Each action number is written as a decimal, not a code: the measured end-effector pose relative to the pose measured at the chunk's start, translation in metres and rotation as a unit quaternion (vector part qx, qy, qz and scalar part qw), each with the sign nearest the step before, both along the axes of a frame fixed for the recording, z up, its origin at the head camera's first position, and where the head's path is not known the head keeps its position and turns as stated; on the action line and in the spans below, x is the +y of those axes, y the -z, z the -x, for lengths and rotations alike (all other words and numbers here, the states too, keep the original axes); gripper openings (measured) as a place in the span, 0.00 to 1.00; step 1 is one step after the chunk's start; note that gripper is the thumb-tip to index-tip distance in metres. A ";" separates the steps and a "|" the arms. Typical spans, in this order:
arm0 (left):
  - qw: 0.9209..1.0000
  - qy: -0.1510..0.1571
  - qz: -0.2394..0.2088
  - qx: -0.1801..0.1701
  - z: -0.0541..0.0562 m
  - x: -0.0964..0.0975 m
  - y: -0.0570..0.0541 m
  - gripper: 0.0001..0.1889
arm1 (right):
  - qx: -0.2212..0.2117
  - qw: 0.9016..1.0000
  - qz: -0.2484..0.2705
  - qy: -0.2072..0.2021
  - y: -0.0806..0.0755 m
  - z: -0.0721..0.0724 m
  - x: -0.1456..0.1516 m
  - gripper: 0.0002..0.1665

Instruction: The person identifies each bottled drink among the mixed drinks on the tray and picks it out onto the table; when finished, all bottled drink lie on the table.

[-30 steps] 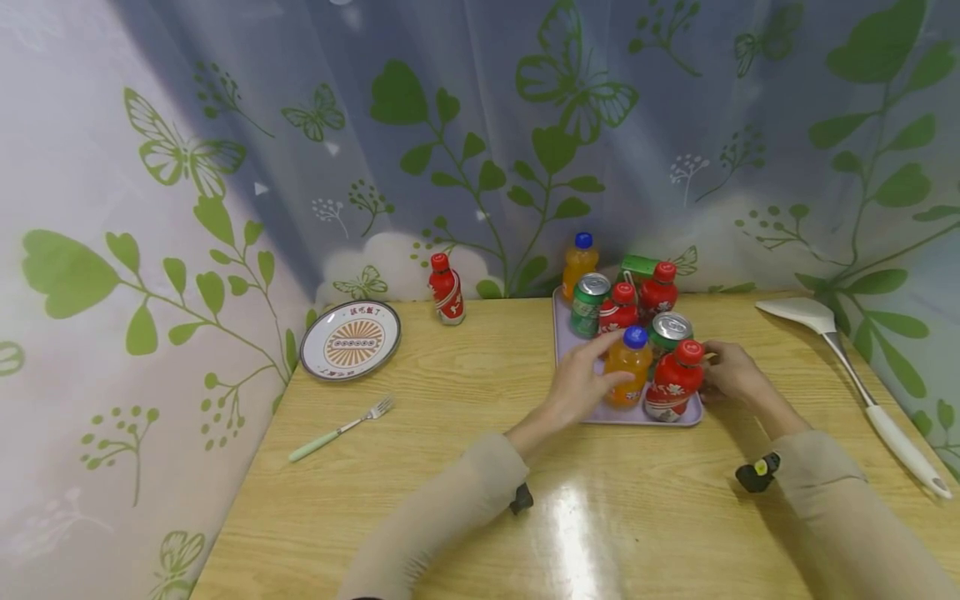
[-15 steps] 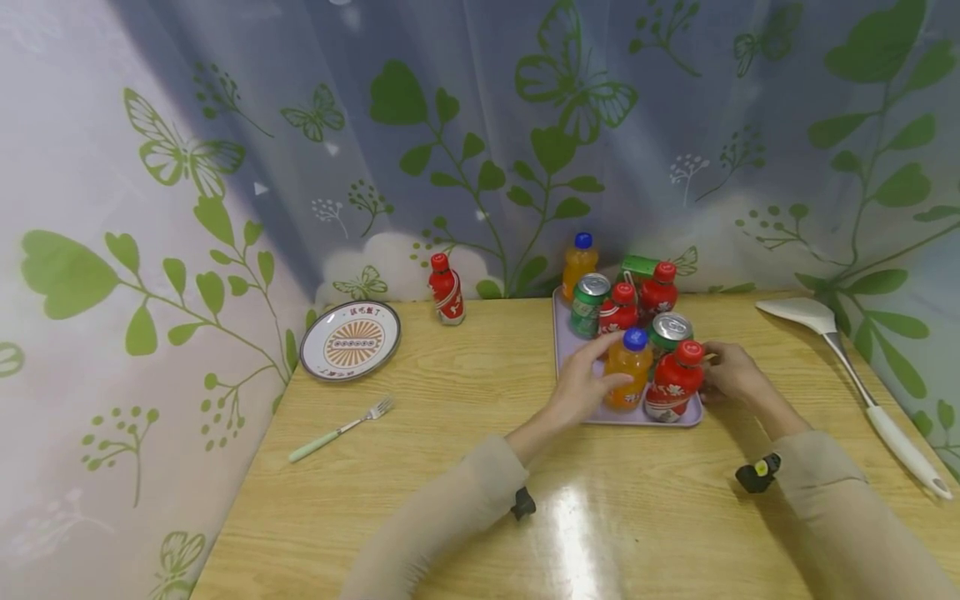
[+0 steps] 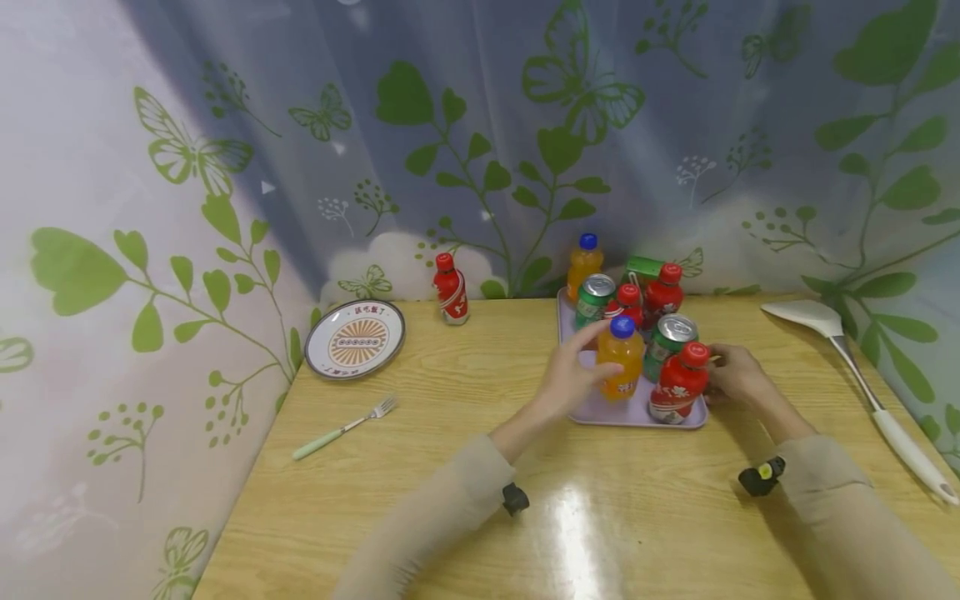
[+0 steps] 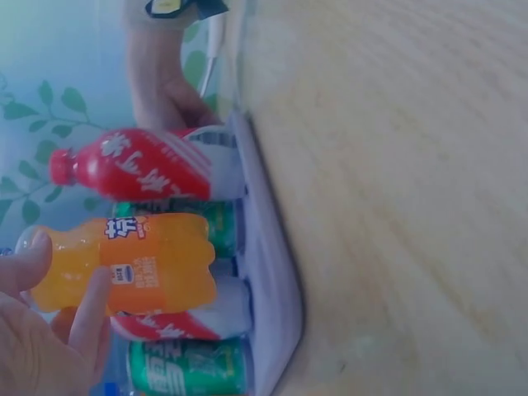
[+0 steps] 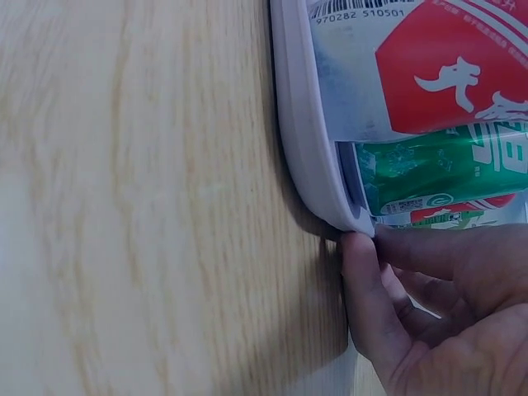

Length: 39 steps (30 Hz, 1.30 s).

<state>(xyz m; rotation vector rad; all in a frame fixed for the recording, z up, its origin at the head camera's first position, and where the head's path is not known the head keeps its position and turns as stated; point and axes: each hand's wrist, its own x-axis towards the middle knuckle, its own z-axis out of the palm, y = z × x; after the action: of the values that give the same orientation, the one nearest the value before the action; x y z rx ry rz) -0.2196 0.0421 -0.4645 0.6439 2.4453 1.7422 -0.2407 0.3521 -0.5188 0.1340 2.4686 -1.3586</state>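
Right of centre, a lilac tray point(image 3: 633, 414) is bearing drinks point(image 3: 675, 383); right hand point(image 3: 735, 375) is pinching it at its lower-right corner. Left hand point(image 3: 566, 377) is gripping the orange bottle point(image 3: 627, 357), seemingly hovering just above the tray: placing or lifting, can't tell; next move likely calling for keeping it upright.

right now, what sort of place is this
Perhaps a dining corner or a staged tabletop set: a wood-grained table, a printed plate, and a leaf-patterned curtain behind them.
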 end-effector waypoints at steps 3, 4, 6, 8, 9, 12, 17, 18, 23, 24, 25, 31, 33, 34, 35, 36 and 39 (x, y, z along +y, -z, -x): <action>1.000 -0.010 -0.004 0.001 0.003 -0.006 -0.006 0.35 | 0.001 1.000 0.003 0.004 0.002 0.001 0.001 0.31; 1.000 -0.016 -0.004 0.001 0.004 -0.008 -0.007 0.35 | 0.003 1.000 0.003 0.004 0.003 0.001 0.002 0.31; 1.000 -0.025 -0.008 0.003 0.006 -0.013 -0.011 0.35 | 0.007 1.000 0.003 0.004 0.003 0.000 0.002 0.30; 0.999 -0.034 -0.015 0.007 0.010 -0.017 -0.013 0.34 | 0.010 1.000 0.002 0.001 0.002 -0.001 0.002 0.30; 0.999 -0.038 -0.019 0.009 0.012 -0.019 -0.014 0.34 | 0.011 1.000 0.002 0.002 0.001 -0.002 0.002 0.30; 0.998 -0.049 -0.029 0.013 0.017 -0.026 -0.017 0.34 | 0.014 1.000 0.002 0.001 -0.001 -0.003 0.002 0.30; 0.997 -0.070 -0.028 0.017 0.028 -0.035 -0.017 0.33 | 0.011 1.000 -0.002 0.001 -0.004 -0.004 0.001 0.31; 0.997 -0.074 -0.027 0.018 0.030 -0.037 -0.017 0.33 | 0.009 1.000 -0.003 0.001 -0.004 -0.004 0.002 0.32; 0.995 -0.092 -0.034 0.023 0.040 -0.047 -0.017 0.33 | 0.008 1.000 -0.005 0.000 -0.004 -0.004 0.003 0.30; 0.994 -0.097 -0.037 0.023 0.042 -0.049 -0.017 0.33 | 0.008 1.000 -0.005 0.000 -0.003 -0.004 0.003 0.30; 0.994 -0.101 -0.041 0.024 0.044 -0.051 -0.017 0.33 | 0.009 1.000 -0.006 -0.001 -0.003 -0.003 0.003 0.30; 0.990 -0.129 -0.051 0.007 0.056 -0.063 -0.016 0.33 | 0.012 1.000 -0.001 -0.003 -0.001 -0.002 0.003 0.29; 0.989 -0.139 -0.056 -0.004 0.060 -0.067 -0.014 0.33 | 0.009 1.000 0.002 -0.003 -0.001 -0.002 0.002 0.29; 0.988 -0.144 -0.060 -0.008 0.062 -0.068 -0.014 0.33 | 0.008 1.000 0.003 -0.002 -0.001 -0.002 0.002 0.30; 0.987 -0.150 -0.063 -0.012 0.064 -0.070 -0.012 0.33 | 0.006 1.000 0.004 -0.002 -0.001 -0.001 0.002 0.30; 0.986 -0.154 -0.068 -0.016 0.066 -0.072 -0.012 0.34 | 0.004 1.000 0.003 -0.002 -0.001 -0.001 0.002 0.30; 0.983 -0.165 -0.080 -0.021 0.073 -0.080 -0.010 0.34 | 0.002 1.000 0.001 -0.001 -0.001 -0.001 0.001 0.31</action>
<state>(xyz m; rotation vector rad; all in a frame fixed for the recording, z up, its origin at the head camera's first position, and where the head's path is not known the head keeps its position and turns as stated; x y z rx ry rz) -0.2922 -0.0376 -0.4546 0.2127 2.5158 2.0600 -0.2402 0.3527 -0.5181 0.1274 2.4696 -1.3618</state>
